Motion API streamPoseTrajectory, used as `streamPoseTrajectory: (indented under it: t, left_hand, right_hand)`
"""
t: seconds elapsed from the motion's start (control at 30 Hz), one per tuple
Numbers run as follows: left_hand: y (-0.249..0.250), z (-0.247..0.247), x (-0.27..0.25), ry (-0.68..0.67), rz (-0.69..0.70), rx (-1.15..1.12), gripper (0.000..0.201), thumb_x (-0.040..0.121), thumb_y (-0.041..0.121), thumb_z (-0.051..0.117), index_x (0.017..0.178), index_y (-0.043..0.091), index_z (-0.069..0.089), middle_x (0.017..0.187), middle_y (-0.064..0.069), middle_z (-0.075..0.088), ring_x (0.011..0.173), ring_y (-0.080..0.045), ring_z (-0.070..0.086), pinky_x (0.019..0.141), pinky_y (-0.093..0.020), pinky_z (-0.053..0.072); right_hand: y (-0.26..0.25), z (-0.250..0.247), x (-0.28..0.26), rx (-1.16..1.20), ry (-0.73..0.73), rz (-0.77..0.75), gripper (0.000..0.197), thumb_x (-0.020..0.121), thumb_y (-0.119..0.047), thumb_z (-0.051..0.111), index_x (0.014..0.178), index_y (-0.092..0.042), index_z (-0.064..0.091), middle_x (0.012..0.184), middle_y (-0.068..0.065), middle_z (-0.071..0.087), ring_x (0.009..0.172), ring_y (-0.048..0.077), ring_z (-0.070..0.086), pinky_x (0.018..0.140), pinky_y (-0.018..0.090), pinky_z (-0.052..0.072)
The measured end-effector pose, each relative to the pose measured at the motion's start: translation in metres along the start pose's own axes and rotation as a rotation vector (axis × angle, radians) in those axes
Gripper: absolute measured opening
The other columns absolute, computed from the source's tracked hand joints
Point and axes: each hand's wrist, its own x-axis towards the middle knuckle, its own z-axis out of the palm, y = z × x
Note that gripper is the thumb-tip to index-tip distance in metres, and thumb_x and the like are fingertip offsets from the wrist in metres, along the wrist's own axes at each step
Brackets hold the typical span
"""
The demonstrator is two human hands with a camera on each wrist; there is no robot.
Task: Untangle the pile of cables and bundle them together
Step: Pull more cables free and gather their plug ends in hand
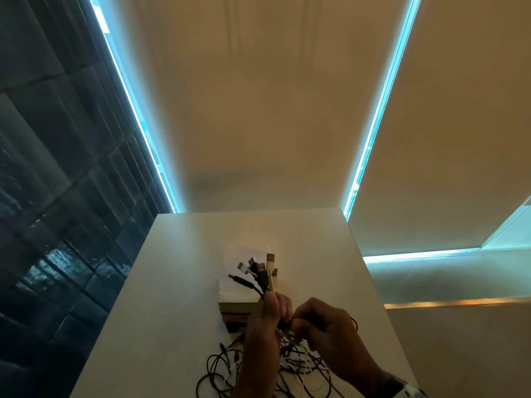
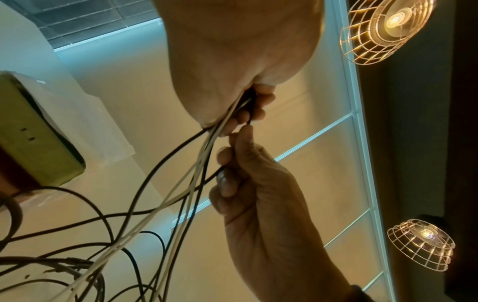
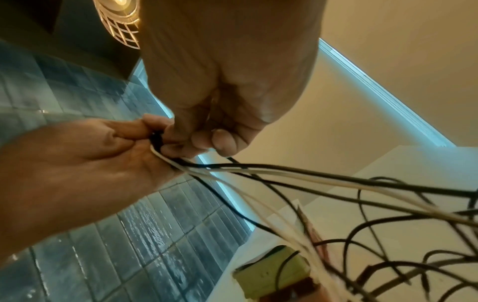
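Observation:
My left hand grips a bunch of black and white cables upright above the table. Their plugs fan out over the fist. In the left wrist view the cable strands leave the curled left fingers and run down to the left. My right hand sits just right of the fist, and its fingers pinch a black cable below the bunch. The right wrist view shows the right fingertips against the bunch at the left hand. A loose tangle of cables lies on the table under both hands.
A stack of flat boxes, white on top and green below, stands on the white table just behind the hands. A dark tiled wall is on the left. Two wire-cage lamps hang overhead.

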Motion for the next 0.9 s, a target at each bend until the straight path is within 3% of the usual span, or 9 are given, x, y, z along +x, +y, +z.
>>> streamPoseTrajectory:
  t: [0.1,0.2,0.27,0.33,0.47,0.57,0.67,0.8,0.9]
  left_hand:
    - [0.005,-0.002,0.002,0.064,0.032,0.018,0.044,0.089,0.049,0.034,0.056,0.030,0.054,0.060,0.001,0.048,0.062,-0.022,0.042,0.071,-0.043,0.035]
    - [0.013,-0.002,-0.001,0.083,0.024,-0.062,0.044,0.089,0.053,0.038,0.062,0.021,0.054,0.060,-0.004,0.046,0.071,-0.029,0.054,0.087,-0.049,0.045]
    - [0.020,0.001,-0.005,0.048,0.020,-0.154,0.051,0.082,0.063,0.052,0.066,0.015,0.050,0.056,-0.003,0.037,0.054,-0.023,0.044,0.069,-0.041,0.050]
    - [0.024,0.004,-0.008,-0.002,0.023,-0.199,0.058,0.069,0.072,0.065,0.063,0.017,0.050,0.054,0.001,0.031,0.049,-0.016,0.028,0.050,-0.031,0.036]
    - [0.032,0.005,-0.013,-0.013,0.039,-0.160,0.058,0.062,0.077,0.067,0.058,0.022,0.052,0.052,0.003,0.031,0.046,-0.013,0.023,0.048,-0.031,0.019]
    - [0.040,0.000,-0.016,-0.014,0.086,-0.167,0.057,0.063,0.075,0.068,0.058,0.021,0.052,0.051,0.004,0.031,0.043,-0.011,0.023,0.042,-0.024,0.023]
    - [0.047,-0.004,-0.018,0.004,0.132,-0.094,0.052,0.070,0.072,0.063,0.058,0.022,0.052,0.050,0.006,0.032,0.043,-0.010,0.025,0.041,-0.022,0.025]
    - [0.048,-0.010,-0.016,0.102,0.122,0.063,0.053,0.093,0.059,0.046,0.062,0.016,0.046,0.049,0.004,0.031,0.044,-0.010,0.025,0.042,-0.022,0.024]
    - [0.044,-0.016,-0.014,0.142,0.092,0.136,0.042,0.088,0.045,0.040,0.066,0.009,0.042,0.048,0.004,0.031,0.043,-0.009,0.026,0.043,-0.020,0.026]
  right_hand:
    - [0.015,-0.011,0.006,-0.161,-0.089,-0.034,0.015,0.087,-0.008,0.068,0.081,-0.022,0.065,0.072,-0.018,0.066,0.060,0.002,0.060,0.057,0.011,0.044]
    - [0.038,-0.022,0.016,-0.290,-0.112,-0.042,0.016,0.088,-0.009,0.067,0.083,-0.023,0.063,0.072,-0.016,0.063,0.069,0.001,0.062,0.059,0.010,0.045]
    - [0.055,-0.025,0.024,-0.352,-0.109,-0.071,0.014,0.087,-0.008,0.066,0.083,-0.021,0.064,0.074,-0.016,0.061,0.072,0.002,0.060,0.061,0.011,0.045]
    - [0.073,-0.026,0.033,-0.367,-0.101,-0.091,0.014,0.084,-0.003,0.066,0.081,-0.017,0.064,0.072,-0.015,0.060,0.069,0.001,0.059,0.061,0.010,0.043]
    - [0.110,-0.024,0.045,-0.315,-0.086,0.006,0.016,0.082,-0.003,0.063,0.076,-0.018,0.062,0.065,-0.002,0.064,0.056,0.007,0.061,0.055,0.018,0.048]
    - [0.139,-0.021,0.049,-0.222,-0.034,0.176,0.013,0.087,-0.007,0.061,0.076,-0.013,0.063,0.065,0.010,0.068,0.057,0.019,0.066,0.056,0.034,0.055]
    - [0.157,-0.016,0.053,-0.093,0.040,0.322,0.021,0.094,-0.011,0.058,0.076,-0.004,0.066,0.068,0.013,0.070,0.058,0.025,0.068,0.062,0.047,0.058]
    - [0.139,-0.006,0.062,0.051,0.098,0.358,0.029,0.098,-0.017,0.055,0.076,-0.004,0.069,0.062,0.013,0.064,0.048,0.023,0.058,0.048,0.035,0.046]
    - [0.107,-0.003,0.068,0.063,0.035,0.254,0.024,0.099,-0.017,0.052,0.088,-0.009,0.073,0.064,0.005,0.061,0.050,0.017,0.053,0.045,0.026,0.040]
